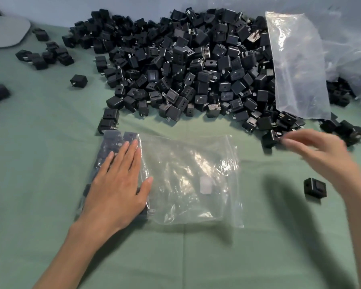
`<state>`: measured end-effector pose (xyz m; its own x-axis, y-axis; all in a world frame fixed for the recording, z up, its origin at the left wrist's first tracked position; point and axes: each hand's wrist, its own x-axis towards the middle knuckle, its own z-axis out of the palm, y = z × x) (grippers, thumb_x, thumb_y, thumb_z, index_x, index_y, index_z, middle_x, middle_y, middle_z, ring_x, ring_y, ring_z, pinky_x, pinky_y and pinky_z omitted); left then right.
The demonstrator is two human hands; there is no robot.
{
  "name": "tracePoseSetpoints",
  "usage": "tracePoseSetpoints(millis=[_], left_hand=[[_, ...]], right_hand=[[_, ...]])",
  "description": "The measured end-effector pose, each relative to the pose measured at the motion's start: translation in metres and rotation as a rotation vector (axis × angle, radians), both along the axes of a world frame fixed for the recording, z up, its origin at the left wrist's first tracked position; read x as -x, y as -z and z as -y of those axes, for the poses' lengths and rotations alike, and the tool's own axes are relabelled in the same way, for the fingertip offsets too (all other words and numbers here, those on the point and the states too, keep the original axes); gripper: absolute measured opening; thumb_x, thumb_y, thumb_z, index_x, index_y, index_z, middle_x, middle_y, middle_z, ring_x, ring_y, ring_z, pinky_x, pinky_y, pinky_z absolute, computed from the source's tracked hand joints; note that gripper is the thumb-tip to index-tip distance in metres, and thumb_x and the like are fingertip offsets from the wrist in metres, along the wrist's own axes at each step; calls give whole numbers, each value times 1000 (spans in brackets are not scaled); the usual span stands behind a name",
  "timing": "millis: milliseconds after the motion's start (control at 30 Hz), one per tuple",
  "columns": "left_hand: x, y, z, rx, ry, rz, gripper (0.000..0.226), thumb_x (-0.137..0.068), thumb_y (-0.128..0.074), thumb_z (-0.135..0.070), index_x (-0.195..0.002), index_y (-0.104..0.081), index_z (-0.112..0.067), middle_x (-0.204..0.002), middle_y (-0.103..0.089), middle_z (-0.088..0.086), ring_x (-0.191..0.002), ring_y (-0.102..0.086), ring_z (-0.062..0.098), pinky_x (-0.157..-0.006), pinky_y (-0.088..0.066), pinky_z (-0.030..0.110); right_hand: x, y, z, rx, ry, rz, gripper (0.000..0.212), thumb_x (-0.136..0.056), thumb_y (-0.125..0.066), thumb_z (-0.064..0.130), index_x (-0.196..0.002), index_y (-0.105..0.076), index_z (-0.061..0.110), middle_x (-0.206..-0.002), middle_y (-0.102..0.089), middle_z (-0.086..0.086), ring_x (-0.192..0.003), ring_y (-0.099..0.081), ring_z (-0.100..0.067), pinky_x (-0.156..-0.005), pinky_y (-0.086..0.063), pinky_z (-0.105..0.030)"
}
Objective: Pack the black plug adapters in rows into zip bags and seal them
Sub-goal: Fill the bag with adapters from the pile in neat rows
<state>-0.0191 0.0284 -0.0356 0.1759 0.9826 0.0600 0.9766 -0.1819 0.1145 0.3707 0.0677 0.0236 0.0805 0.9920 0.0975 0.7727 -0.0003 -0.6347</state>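
Observation:
A clear zip bag (188, 180) lies flat on the green cloth in front of me. Its left part holds a row of black plug adapters (113, 142). My left hand (117, 184) presses flat on that row with straight fingers. A big heap of loose black adapters (186, 65) fills the back of the table. My right hand (319, 151) is blurred at the right edge of the heap, its fingertips at a black adapter (270, 138); whether it grips it I cannot tell. A small pale packet (205, 184) shows inside the bag.
An empty clear bag (298, 65) leans on the heap at the back right, with more plastic behind it. A single adapter (314, 187) lies at the right. Loose adapters (44, 55) are scattered at the back left. A grey object (4, 32) sits in the far left corner.

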Motion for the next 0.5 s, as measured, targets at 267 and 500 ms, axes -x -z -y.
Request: tracePoseSetpoints(millis=[267, 500], left_hand=[[0, -1, 0, 4, 5, 16, 78, -82, 12, -59, -147, 16, -16, -158, 19, -5, -144, 21, 7, -119, 11, 30], [0, 0, 0, 7, -2, 7, 79, -80, 15, -60, -146, 24, -18, -155, 28, -7, -142, 28, 5, -117, 16, 29]], right_hand=[[-11, 56, 48, 33, 274, 311, 15, -86, -67, 28, -95, -70, 17, -87, -59, -7, -86, -61, -34, -76, -43, -35], [18, 42, 67, 103, -348, 147, 31, -78, -66, 33, -109, -71, 28, -128, -55, 14, -118, -51, -4, -96, -36, -13]])
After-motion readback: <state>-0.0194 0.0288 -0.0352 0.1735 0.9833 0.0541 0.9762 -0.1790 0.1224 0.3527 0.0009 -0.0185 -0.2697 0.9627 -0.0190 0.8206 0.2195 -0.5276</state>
